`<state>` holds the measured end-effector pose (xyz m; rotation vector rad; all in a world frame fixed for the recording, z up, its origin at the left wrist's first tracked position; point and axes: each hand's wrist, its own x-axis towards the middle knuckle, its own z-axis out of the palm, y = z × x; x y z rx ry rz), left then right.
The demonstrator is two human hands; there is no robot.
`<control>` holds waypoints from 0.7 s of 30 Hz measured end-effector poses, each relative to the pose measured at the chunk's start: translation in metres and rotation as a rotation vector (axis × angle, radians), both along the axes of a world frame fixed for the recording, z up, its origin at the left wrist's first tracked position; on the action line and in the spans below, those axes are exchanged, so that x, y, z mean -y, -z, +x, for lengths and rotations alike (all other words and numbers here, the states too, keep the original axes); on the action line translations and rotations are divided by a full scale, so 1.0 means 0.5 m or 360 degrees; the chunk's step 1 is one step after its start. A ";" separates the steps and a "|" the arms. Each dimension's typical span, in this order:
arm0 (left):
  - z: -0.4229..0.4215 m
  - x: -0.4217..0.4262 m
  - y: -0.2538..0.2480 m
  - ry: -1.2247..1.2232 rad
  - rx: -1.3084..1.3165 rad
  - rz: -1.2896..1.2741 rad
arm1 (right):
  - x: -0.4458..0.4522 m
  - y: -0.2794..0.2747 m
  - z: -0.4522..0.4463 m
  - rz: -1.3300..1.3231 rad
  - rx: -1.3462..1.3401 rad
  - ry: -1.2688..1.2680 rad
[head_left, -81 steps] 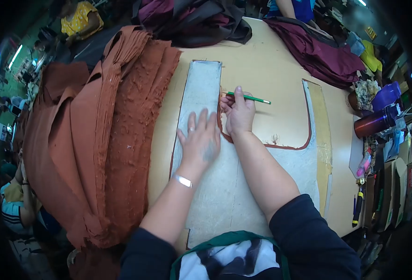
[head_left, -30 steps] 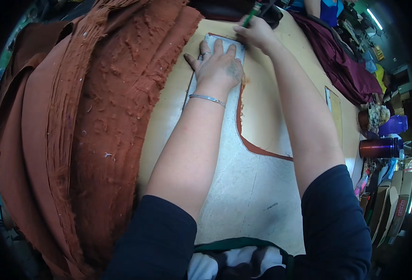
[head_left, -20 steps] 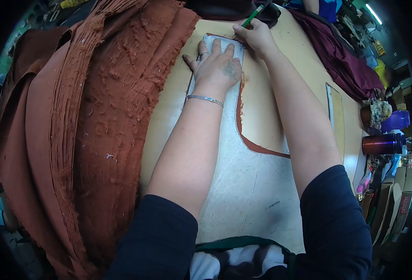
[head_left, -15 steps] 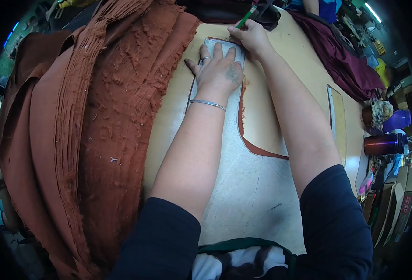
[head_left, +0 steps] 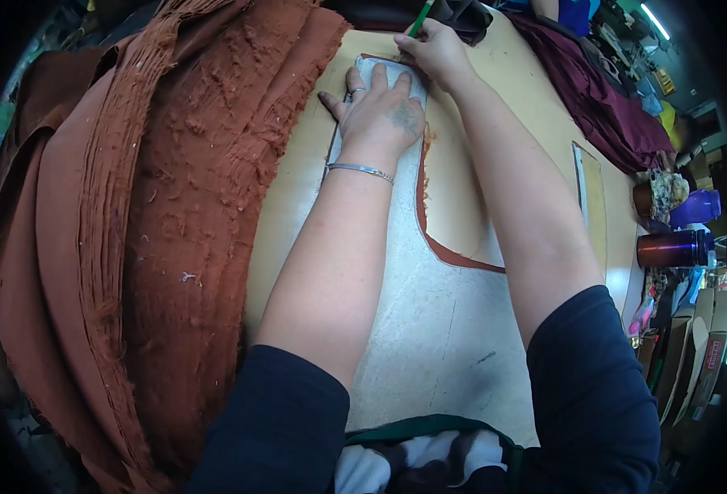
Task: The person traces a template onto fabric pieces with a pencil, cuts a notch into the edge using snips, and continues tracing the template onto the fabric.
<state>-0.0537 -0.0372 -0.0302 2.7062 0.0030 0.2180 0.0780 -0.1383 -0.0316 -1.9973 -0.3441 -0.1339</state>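
My left hand (head_left: 382,118) lies flat with its fingers spread on the narrow upper arm of a large whitish pattern template (head_left: 454,329). A strip of rust-brown fabric (head_left: 452,257) shows from under the template, along its curved inner edge and at its top. In a pinch, my right hand (head_left: 439,54) holds a green pencil (head_left: 421,18) just past the template's top right corner. The pencil's tip is hidden by the fingers, so contact with the fabric cannot be seen.
Layered rust-brown cloth (head_left: 190,206) with frayed edges covers the table's left side. Maroon cloth (head_left: 598,99) lies along the right edge, near a narrow template piece (head_left: 591,193) and a purple tumbler (head_left: 672,249). Dark material (head_left: 462,18) sits at the far edge.
The whole view has shifted slightly. The green pencil stands a little more upright in my right hand, which stays by the template's top corner. My left hand remains pressed in place.
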 end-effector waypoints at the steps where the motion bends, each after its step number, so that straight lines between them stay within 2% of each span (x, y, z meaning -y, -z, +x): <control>1: 0.001 -0.001 -0.001 -0.0002 -0.0008 -0.0011 | -0.014 -0.002 -0.005 -0.0008 0.0030 0.0001; 4: -0.002 -0.001 -0.001 -0.0003 -0.0046 -0.0040 | -0.010 -0.015 -0.016 -0.0209 0.0025 0.0047; 5: -0.002 -0.001 0.000 -0.0001 -0.0055 -0.0038 | 0.003 -0.028 -0.037 -0.0010 -0.0110 0.0045; 7: -0.001 -0.002 -0.002 -0.0007 -0.0067 -0.0033 | 0.049 -0.043 -0.044 -0.0155 -0.0167 0.0112; 8: -0.002 -0.003 -0.004 -0.0008 -0.0075 -0.0029 | 0.064 -0.048 -0.057 0.0011 -0.0194 0.0072; 11: 0.001 -0.002 0.000 0.0002 -0.0072 -0.0023 | 0.079 -0.029 -0.099 0.0104 0.0182 0.0313; 12: 0.000 -0.005 -0.003 0.0014 -0.0089 -0.0025 | 0.062 -0.006 -0.122 0.0357 0.0163 0.0403; 15: 0.007 -0.013 -0.008 0.0066 -0.0098 0.0017 | 0.048 0.029 -0.162 0.0655 0.0160 0.0494; 18: 0.007 -0.014 -0.007 0.0130 -0.0066 0.0081 | 0.047 0.027 -0.162 0.0469 0.0142 0.0565; 21: 0.007 -0.014 -0.010 0.0134 -0.0146 0.0104 | 0.041 0.027 -0.174 0.0512 0.0225 0.0578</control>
